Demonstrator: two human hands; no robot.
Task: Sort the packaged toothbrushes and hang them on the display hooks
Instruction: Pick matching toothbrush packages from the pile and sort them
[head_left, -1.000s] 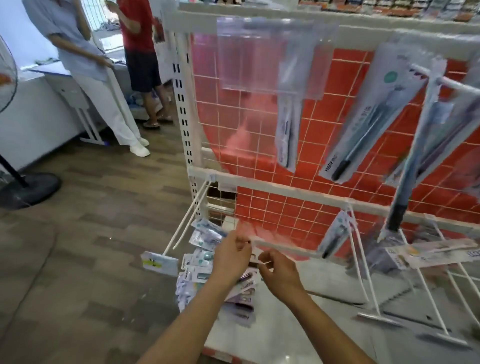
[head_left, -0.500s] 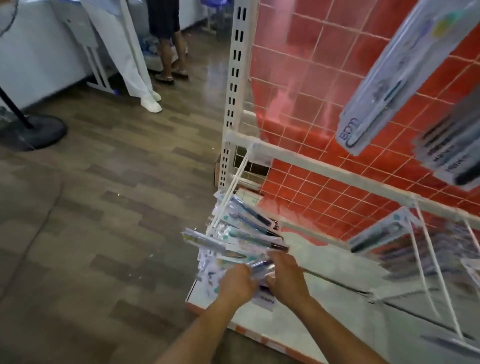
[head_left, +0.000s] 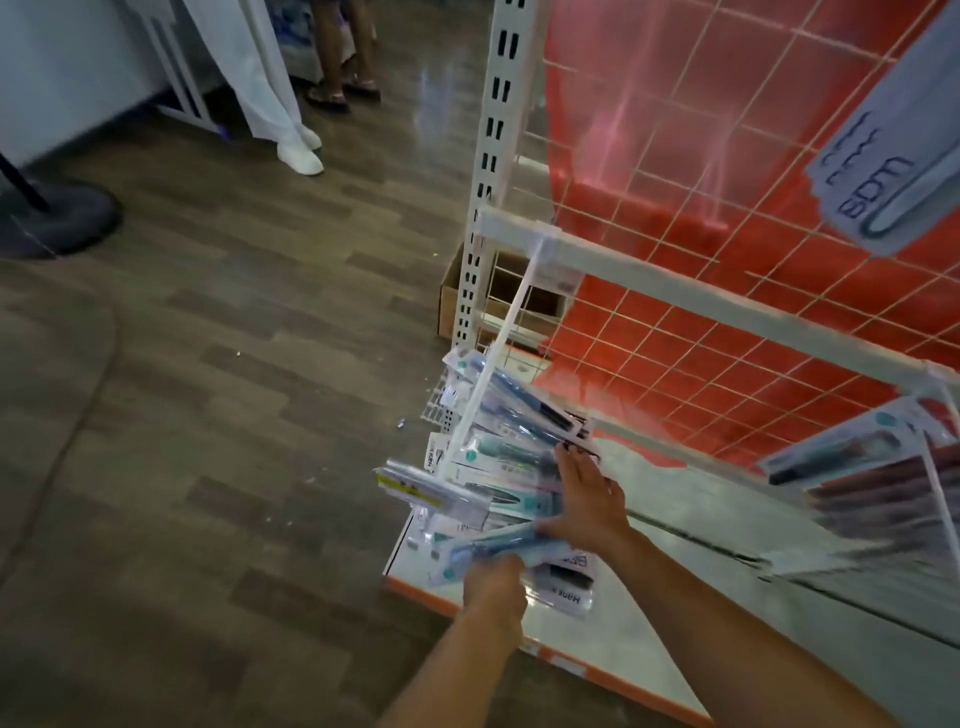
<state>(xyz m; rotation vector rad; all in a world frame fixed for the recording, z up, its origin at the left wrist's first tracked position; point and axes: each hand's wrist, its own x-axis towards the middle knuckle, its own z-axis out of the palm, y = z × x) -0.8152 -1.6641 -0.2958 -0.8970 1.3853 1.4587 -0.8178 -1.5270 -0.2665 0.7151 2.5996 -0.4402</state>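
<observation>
Standing on the wood floor (head_left: 218, 364) at upper left: two people's legs (head_left: 270, 78), a fan base (head_left: 57, 218); sitting behind the rack, a cardboard box (head_left: 452, 296).

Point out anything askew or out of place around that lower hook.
The clear-packaged toothbrushes on the long white hook splay in a crooked fan instead of hanging flat. More packs lie loose on the white base shelf. Small scraps litter the wood-pattern floor.
</observation>
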